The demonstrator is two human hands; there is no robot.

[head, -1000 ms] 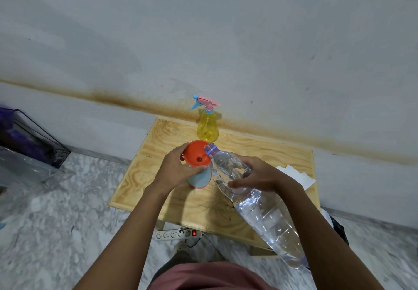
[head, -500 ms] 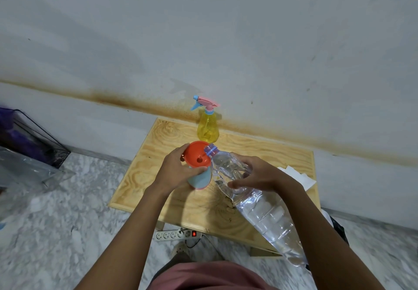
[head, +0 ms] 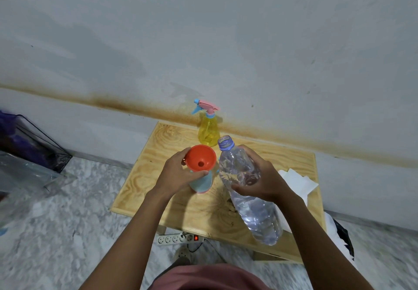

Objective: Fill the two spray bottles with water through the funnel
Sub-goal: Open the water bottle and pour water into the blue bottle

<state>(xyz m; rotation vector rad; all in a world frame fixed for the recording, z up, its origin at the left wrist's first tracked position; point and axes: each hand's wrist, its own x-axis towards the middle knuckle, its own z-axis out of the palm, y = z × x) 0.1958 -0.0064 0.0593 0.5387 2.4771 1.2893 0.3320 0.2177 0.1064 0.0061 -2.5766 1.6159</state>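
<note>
On the wooden table [head: 280, 161], I see the left hand [head: 178, 174] wrapped around the blue spray bottle [head: 201, 183], fingers closed just under the orange funnel [head: 200, 158] seated in its neck. Right hand [head: 262, 179] grips the clear water bottle [head: 244, 185] mid-body, uncapped mouth tilted up, beside the funnel rim, apart from it. Yellow spray bottle [head: 208, 129] stands upright at the table's far edge, trigger head on. White paper [head: 298, 181] lies at right.
</note>
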